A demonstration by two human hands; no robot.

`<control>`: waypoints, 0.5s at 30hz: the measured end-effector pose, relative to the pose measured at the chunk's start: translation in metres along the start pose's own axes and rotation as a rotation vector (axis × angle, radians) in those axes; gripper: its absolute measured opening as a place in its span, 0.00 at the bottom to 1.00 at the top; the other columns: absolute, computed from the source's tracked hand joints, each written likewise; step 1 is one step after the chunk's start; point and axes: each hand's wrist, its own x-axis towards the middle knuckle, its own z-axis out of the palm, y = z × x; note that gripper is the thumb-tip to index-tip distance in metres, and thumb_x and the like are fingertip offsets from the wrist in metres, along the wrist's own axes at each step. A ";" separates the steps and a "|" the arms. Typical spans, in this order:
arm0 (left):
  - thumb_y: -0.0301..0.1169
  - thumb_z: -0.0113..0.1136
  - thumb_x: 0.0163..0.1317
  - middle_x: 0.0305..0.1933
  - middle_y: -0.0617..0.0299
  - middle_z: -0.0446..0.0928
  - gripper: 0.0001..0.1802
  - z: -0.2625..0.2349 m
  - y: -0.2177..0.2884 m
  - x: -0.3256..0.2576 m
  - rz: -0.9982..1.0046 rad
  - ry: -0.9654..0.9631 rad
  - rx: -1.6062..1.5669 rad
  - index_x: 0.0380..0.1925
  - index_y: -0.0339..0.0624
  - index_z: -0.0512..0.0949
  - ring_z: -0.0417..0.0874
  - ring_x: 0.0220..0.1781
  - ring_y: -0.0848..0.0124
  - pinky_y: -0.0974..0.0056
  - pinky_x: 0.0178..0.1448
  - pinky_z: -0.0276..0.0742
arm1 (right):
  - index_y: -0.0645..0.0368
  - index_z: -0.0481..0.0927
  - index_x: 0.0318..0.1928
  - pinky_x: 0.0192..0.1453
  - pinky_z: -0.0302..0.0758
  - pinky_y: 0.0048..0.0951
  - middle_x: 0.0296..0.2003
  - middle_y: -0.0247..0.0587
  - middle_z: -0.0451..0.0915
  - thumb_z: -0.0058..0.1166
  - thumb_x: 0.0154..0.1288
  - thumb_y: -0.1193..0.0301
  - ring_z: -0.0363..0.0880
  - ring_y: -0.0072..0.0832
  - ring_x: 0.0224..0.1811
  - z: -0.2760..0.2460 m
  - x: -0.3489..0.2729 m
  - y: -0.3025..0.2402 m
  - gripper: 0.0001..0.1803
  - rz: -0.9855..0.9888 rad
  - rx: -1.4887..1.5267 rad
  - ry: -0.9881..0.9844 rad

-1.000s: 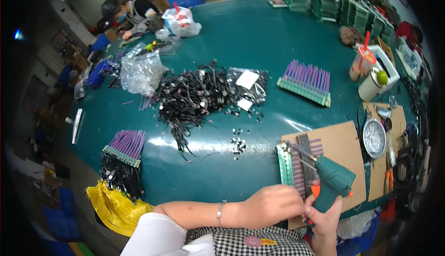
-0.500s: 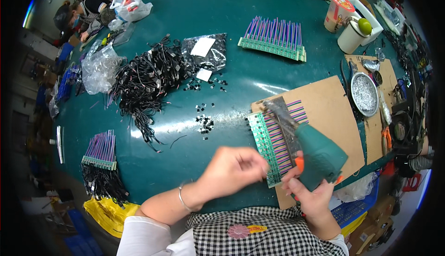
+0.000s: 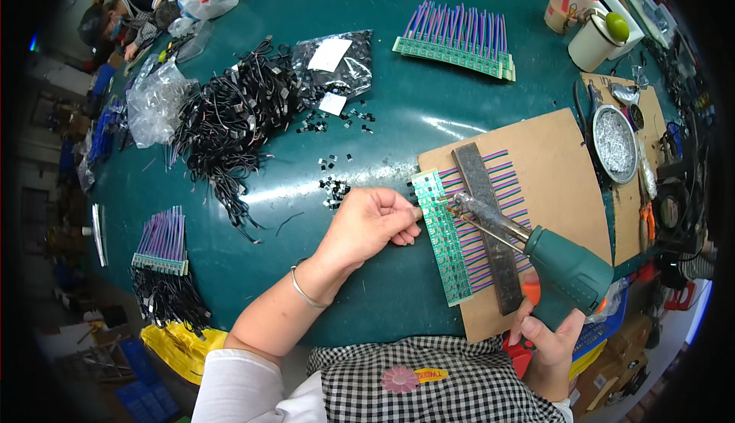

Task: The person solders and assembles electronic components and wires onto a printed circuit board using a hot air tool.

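My right hand (image 3: 550, 335) is wrapped around the handle of a green soldering gun (image 3: 574, 266) with an orange trigger. Its metal tip reaches left over a strip of green circuit boards (image 3: 450, 262), near the upper part. My left hand (image 3: 366, 224) is closed in a pinch at the strip's left edge; whatever lies between the fingertips is too small to make out. Striped wires (image 3: 509, 186) run right from the boards. Across them lies a dark flat bar (image 3: 501, 274). Boards, wires and bar rest on a cardboard sheet (image 3: 559, 170).
Small black components (image 3: 334, 192) lie loose left of the boards, below a plastic bag (image 3: 356, 63) of parts and a black cable heap (image 3: 237, 109). Another wired board strip (image 3: 452, 57) sits farther back. At right stand a round metal dish (image 3: 615, 147), a drink cup (image 3: 568, 2) and a white mug (image 3: 593, 44).
The soldering gun has shifted right and down, its tip now lower on the boards. My left hand has moved up along the strip's left edge. The view has shifted slightly.
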 end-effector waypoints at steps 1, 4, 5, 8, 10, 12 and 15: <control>0.24 0.58 0.58 0.23 0.58 0.79 0.06 0.000 -0.001 0.000 -0.005 -0.002 0.000 0.28 0.31 0.77 0.78 0.23 0.77 0.74 0.30 0.77 | 0.75 0.56 0.57 0.20 0.77 0.25 0.50 0.62 0.68 0.58 0.50 0.83 0.76 0.28 0.25 0.002 -0.001 0.000 0.34 0.008 -0.002 0.011; 0.24 0.58 0.58 0.23 0.58 0.79 0.06 0.000 -0.002 0.000 0.010 0.004 -0.007 0.27 0.31 0.77 0.78 0.23 0.77 0.74 0.30 0.77 | 0.75 0.57 0.56 0.21 0.77 0.25 0.50 0.61 0.68 0.58 0.50 0.83 0.76 0.28 0.25 0.004 -0.002 0.000 0.33 0.035 0.002 0.009; 0.25 0.58 0.58 0.24 0.58 0.79 0.06 0.000 -0.003 0.000 0.015 0.003 -0.009 0.27 0.31 0.77 0.78 0.23 0.77 0.74 0.30 0.77 | 0.76 0.58 0.55 0.22 0.77 0.25 0.49 0.60 0.69 0.57 0.50 0.83 0.76 0.28 0.25 0.004 -0.002 0.000 0.32 0.052 0.009 -0.007; 0.25 0.58 0.58 0.24 0.58 0.79 0.06 0.001 -0.003 -0.001 0.018 0.004 -0.005 0.27 0.31 0.77 0.78 0.23 0.77 0.74 0.30 0.77 | 0.76 0.59 0.55 0.23 0.78 0.25 0.49 0.59 0.69 0.58 0.50 0.83 0.76 0.29 0.26 0.003 -0.003 0.001 0.31 0.089 -0.028 -0.015; 0.26 0.58 0.58 0.24 0.58 0.79 0.07 0.001 -0.002 -0.001 0.017 0.007 0.002 0.27 0.31 0.77 0.78 0.23 0.77 0.74 0.30 0.77 | 0.75 0.59 0.55 0.23 0.78 0.25 0.49 0.58 0.69 0.58 0.50 0.83 0.76 0.29 0.26 0.003 -0.002 0.001 0.31 0.100 -0.030 -0.015; 0.26 0.57 0.59 0.24 0.58 0.79 0.07 0.002 -0.003 -0.001 0.029 0.008 0.015 0.27 0.32 0.77 0.78 0.23 0.77 0.74 0.30 0.76 | 0.75 0.60 0.55 0.23 0.78 0.25 0.49 0.58 0.69 0.58 0.50 0.83 0.76 0.29 0.26 0.004 -0.002 0.001 0.31 0.112 -0.034 -0.011; 0.26 0.57 0.59 0.24 0.58 0.79 0.06 0.003 -0.005 -0.001 0.038 0.018 0.020 0.27 0.32 0.77 0.78 0.23 0.77 0.74 0.30 0.76 | 0.75 0.60 0.54 0.23 0.78 0.25 0.49 0.58 0.69 0.58 0.50 0.83 0.76 0.28 0.26 0.006 -0.002 0.001 0.31 0.094 -0.031 -0.009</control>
